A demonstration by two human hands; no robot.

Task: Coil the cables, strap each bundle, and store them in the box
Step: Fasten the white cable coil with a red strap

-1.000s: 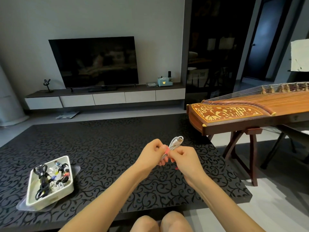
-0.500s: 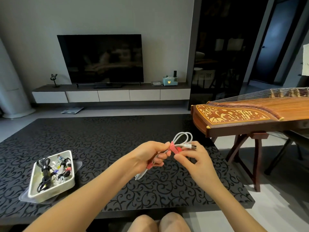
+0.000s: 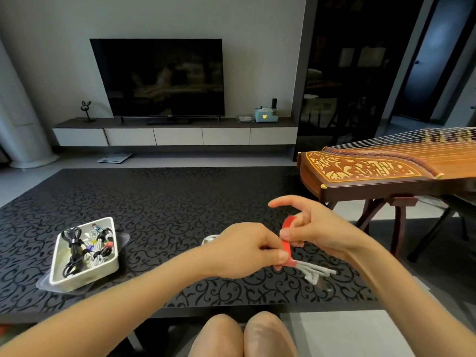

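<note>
Head view: we see the left grip well to the right of the box, fingers curled tight, pinching the folded white cable together with the lower end of the red strap. The right grip, farther right of the box and touching the left one, pinches the strap's upper part between thumb and fingers, with the index finger sticking out straight. The cable's loops poke out on the side away from the box, above the dark patterned counter. The box rests on the counter and holds several bundled cables, black and white.
</note>
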